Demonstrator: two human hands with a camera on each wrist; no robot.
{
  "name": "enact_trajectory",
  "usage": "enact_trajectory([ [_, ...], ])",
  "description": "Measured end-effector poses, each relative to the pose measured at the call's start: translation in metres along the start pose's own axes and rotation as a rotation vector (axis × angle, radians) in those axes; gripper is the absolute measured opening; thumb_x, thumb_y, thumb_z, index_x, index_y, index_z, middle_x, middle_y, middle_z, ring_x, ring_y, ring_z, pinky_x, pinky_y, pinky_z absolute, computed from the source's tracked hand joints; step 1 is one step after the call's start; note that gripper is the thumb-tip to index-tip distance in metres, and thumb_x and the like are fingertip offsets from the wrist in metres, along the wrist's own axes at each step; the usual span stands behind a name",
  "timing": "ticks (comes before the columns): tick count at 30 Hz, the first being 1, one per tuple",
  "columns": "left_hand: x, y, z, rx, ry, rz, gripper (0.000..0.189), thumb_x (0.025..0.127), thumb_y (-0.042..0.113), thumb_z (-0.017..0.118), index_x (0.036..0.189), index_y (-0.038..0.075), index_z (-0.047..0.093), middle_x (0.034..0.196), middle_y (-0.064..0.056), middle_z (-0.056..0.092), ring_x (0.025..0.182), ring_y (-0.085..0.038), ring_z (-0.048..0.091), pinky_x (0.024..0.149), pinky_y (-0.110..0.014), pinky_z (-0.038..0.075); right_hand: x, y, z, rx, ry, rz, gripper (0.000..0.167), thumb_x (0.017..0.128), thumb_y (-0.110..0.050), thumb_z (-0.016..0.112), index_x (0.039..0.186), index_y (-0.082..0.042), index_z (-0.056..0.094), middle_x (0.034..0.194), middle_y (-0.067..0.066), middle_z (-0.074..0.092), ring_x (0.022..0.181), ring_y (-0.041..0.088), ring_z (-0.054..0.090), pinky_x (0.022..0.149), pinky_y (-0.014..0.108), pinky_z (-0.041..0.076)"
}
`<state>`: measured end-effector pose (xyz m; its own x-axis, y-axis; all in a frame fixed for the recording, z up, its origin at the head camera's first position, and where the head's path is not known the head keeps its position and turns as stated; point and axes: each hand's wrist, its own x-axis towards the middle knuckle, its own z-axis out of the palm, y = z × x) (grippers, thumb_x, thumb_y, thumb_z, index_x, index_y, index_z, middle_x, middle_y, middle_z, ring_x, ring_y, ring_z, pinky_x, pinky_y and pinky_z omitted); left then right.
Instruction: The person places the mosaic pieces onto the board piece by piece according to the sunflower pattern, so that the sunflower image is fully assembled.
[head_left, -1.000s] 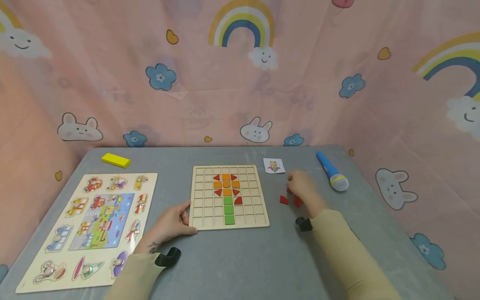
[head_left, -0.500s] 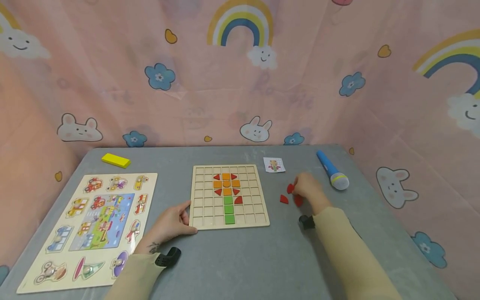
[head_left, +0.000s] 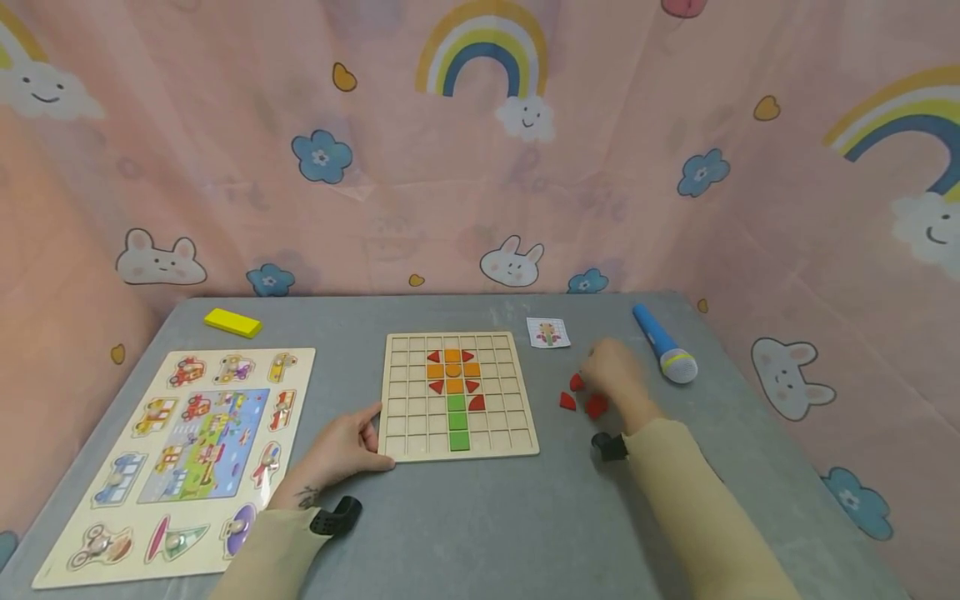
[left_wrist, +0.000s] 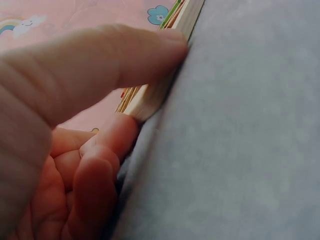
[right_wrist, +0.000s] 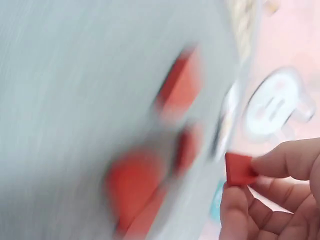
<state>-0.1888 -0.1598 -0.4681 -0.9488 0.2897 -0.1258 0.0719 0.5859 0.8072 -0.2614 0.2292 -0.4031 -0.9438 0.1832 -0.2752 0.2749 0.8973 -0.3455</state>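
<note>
— Grasping what with the left hand (head_left: 342,444)?

— Clasping a wooden grid board (head_left: 501,433) by its near left corner, about midway between the left and right edges of the desk (head_left: 465,533), set with orange tiles (head_left: 452,355), green squares (head_left: 457,421) and red triangles (head_left: 435,356).

— And with the right hand (head_left: 619,377)?

— Pinching a partly hidden red tile (right_wrist: 238,169) near loose red tiles (head_left: 596,407), between board and right edge.

— Showing what else?

— Showing a picture card (head_left: 548,332) near the far edge, a blue toy microphone (head_left: 663,340) near the far right corner, a yellow block (head_left: 233,322) near the far left corner and a vehicle knob puzzle (head_left: 191,510) along the left edge.
</note>
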Motion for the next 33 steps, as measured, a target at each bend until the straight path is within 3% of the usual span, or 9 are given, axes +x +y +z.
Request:
enact_trajectory([
  [6, 0.000, 0.001, 0.000, 0.002, 0.005, 0.002, 0.093, 0.061, 0.012, 0.084, 0.139, -0.003, 0.037, 0.064, 0.000, 0.052, 0.053, -0.009, 0.044, 0.046, -0.022, 0.032, -0.013, -0.047, 0.022, 0.209, -0.090, -0.204, 0.019, 0.088, -0.014, 0.058, 0.097, -0.001, 0.068, 0.086, 0.009, 0.062, 0.068, 0.019, 0.052, 0.057, 0.026, 0.041],
  [10, 0.000, 0.001, 0.000, 0.002, 0.003, 0.006, 0.092, 0.061, 0.012, 0.084, 0.139, -0.003, 0.037, 0.065, 0.000, 0.052, 0.052, -0.009, 0.043, 0.046, -0.022, 0.032, -0.018, -0.069, 0.044, 0.163, -0.159, -0.338, 0.010, 0.085, -0.010, 0.062, 0.090, -0.005, 0.070, 0.083, 0.005, 0.063, 0.071, 0.017, 0.050, 0.060, 0.026, 0.041],
  [15, 0.000, 0.000, 0.000, -0.001, 0.002, 0.005, 0.093, 0.061, 0.012, 0.084, 0.139, -0.003, 0.037, 0.065, 0.000, 0.053, 0.052, -0.009, 0.043, 0.046, -0.022, 0.032, -0.020, -0.079, 0.059, 0.104, -0.181, -0.422, 0.004, 0.082, -0.006, 0.066, 0.083, -0.004, 0.069, 0.077, 0.002, 0.062, 0.071, 0.015, 0.050, 0.063, 0.025, 0.041],
  [23, 0.000, 0.001, 0.000, 0.008, 0.001, 0.002, 0.093, 0.061, 0.013, 0.084, 0.139, -0.003, 0.036, 0.065, 0.000, 0.052, 0.052, -0.009, 0.043, 0.046, -0.022, 0.032, -0.022, -0.084, 0.064, 0.091, -0.157, -0.417, 0.004, 0.080, -0.006, 0.068, 0.076, -0.005, 0.066, 0.072, 0.003, 0.059, 0.067, 0.016, 0.049, 0.059, 0.025, 0.040],
  [33, -0.001, 0.002, 0.000, -0.002, -0.001, 0.016, 0.093, 0.060, 0.012, 0.084, 0.139, -0.003, 0.037, 0.064, 0.000, 0.052, 0.052, -0.009, 0.044, 0.046, -0.022, 0.033, -0.024, -0.090, 0.069, -0.012, -0.116, -0.360, 0.009, 0.082, -0.009, 0.066, 0.072, -0.008, 0.068, 0.070, 0.001, 0.059, 0.067, 0.016, 0.050, 0.061, 0.026, 0.041],
])
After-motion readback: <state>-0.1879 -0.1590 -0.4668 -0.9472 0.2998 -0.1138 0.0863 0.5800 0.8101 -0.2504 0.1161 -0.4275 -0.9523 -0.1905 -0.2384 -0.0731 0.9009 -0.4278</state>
